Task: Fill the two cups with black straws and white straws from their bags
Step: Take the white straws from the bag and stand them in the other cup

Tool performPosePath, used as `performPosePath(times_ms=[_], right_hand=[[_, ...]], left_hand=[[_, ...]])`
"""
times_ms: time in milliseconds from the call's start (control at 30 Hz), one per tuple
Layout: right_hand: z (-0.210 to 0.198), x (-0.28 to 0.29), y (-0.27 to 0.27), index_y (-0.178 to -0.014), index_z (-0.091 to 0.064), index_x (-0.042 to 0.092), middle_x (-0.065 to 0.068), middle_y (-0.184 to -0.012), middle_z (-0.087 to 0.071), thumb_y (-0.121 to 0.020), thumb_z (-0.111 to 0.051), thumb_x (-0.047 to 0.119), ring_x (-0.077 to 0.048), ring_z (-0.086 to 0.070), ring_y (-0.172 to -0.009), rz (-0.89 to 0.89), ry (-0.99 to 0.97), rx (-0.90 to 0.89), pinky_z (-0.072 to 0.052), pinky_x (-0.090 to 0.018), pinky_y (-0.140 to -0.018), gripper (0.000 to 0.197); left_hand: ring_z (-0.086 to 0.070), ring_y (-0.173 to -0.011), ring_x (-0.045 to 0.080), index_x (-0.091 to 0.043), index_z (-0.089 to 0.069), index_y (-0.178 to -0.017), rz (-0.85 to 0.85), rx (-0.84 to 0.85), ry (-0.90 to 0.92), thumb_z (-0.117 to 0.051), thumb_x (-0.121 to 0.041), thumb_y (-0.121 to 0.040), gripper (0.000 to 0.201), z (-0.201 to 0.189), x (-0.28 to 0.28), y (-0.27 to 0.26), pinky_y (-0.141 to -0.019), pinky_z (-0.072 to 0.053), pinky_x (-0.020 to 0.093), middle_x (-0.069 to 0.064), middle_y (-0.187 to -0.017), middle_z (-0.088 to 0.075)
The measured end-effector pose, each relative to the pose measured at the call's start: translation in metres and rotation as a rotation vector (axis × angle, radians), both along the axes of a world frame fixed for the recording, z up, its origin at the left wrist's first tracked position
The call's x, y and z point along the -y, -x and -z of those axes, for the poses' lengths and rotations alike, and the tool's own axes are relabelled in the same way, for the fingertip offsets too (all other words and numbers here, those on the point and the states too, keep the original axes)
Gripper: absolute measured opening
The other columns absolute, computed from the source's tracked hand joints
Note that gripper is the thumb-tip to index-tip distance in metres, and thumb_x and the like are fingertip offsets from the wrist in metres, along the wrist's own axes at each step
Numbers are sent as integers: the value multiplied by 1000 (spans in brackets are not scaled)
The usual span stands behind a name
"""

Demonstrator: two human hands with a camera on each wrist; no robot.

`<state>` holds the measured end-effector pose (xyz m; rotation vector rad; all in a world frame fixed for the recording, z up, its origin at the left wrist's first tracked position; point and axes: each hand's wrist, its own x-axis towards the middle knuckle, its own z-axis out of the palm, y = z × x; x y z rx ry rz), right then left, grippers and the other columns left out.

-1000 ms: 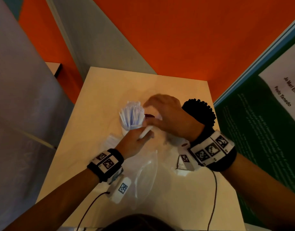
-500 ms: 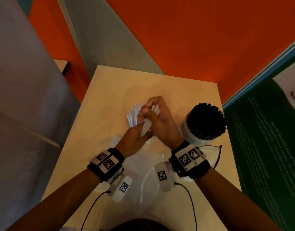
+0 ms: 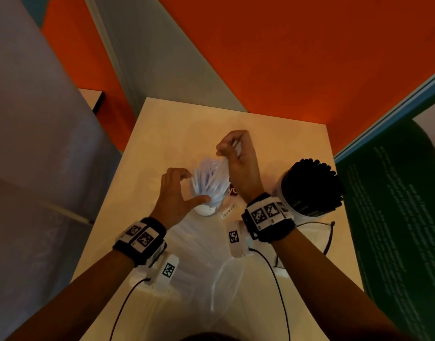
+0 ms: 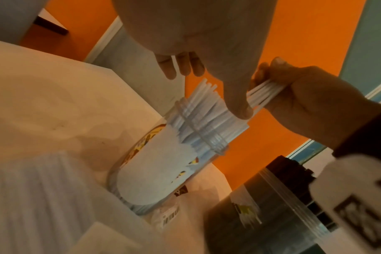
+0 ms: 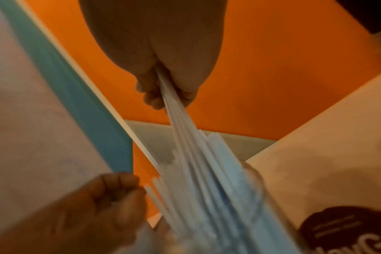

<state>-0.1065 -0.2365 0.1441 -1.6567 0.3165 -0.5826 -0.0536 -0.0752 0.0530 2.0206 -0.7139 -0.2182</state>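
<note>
A clear cup [image 3: 203,210] packed with white straws [image 3: 208,183] stands mid-table. My right hand [image 3: 232,148] grips a bundle of white straws [image 4: 265,92] by the upper ends; their lower ends reach in among the cup's straws [image 5: 207,171]. My left hand [image 3: 192,187] curls round the straws from the left, thumb at the rim, fingers by the tips. A second cup [image 3: 283,193], full of black straws [image 3: 310,188], stands to the right, beside my right wrist.
Crumpled clear plastic bags [image 3: 206,262] lie on the near half of the pale table [image 3: 162,124], under my wrists. A bag of white straws [image 4: 33,189] shows low in the left wrist view. An orange wall and a green board [image 3: 396,217] stand close.
My right hand has lifted its bundle of white straws up and away over the cup. My left hand has shifted to the cup's left side and spread into a curve.
</note>
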Motion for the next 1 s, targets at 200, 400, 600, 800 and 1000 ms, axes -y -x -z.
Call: performPosePath(times_ms=[200,400,600,800,1000], right_hand=[[46,12,23,-145,-28,21,4,-151,-27,-76,-69,52,-10,-21,-142,-196,286,-287,-26,-27,-115,86],[92,25,33,-150,11,31,6,-161,3,-54,-82,56,-13,-4,-148,-366,79,-579,-19,-46,-119,136],[102,12,9,-148,-20,12,-9,-147,-35,-73,-82,24,-22,-35,-137,-212,108,-422,-35,-47,-111,99],[97,11,11,-137,-38,18,8,-126,-56,-71,-80,39,-7,-57,-117,-182,-210,-243,-51,-30,-94,80],[102,18,8,-134,-42,33,4,-136,-51,-70,-83,16,-2,-50,-124,-254,-137,-299,-46,-18,-96,78]], left_hand=[[-18,-137,9,-27,-8,-149,50,-307,-88,-84,-65,-36,141,17,6,-16,-111,-22,34,-8,-152,-16],[5,-147,14,-38,12,-145,315,-326,-261,-88,-64,-34,151,22,25,-35,-119,-13,49,-7,-160,8],[-8,-145,8,-65,-5,-133,388,-307,-177,-90,-53,-45,123,23,39,-43,-117,-19,48,-16,-157,-6],[-54,-116,2,-56,-37,-120,300,-480,126,-87,-51,-55,83,18,40,-43,-87,-49,21,-25,-124,-52],[-35,-138,15,-24,-19,-149,443,-496,34,-84,-36,-65,107,19,46,-47,-112,-35,45,1,-151,-33]])
